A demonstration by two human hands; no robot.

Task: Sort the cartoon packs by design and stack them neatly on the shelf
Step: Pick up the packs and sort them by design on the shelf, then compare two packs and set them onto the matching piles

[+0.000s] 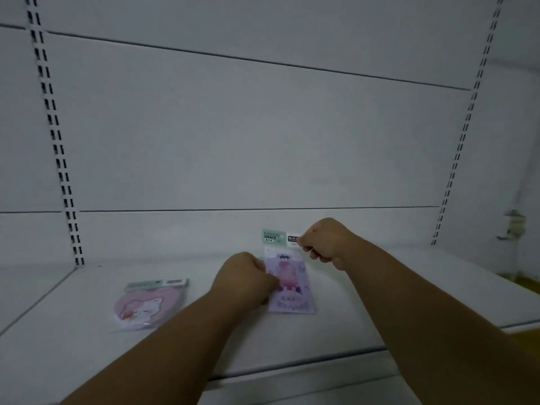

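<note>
A purple cartoon pack (289,283) with a green and white header card lies on the white shelf (350,317), near its middle. My left hand (244,277) pinches the pack's left edge with curled fingers. My right hand (327,242) pinches the right end of the header card at the top. A pink heart-shaped pack (143,306) with a white animal design lies flat on the shelf to the left, apart from both hands.
The shelf's white back panel (263,141) rises behind, with slotted uprights at left (55,141) and right (464,127). The shelf's front edge (292,365) runs below my forearms. A small fixture (512,226) sits at far right.
</note>
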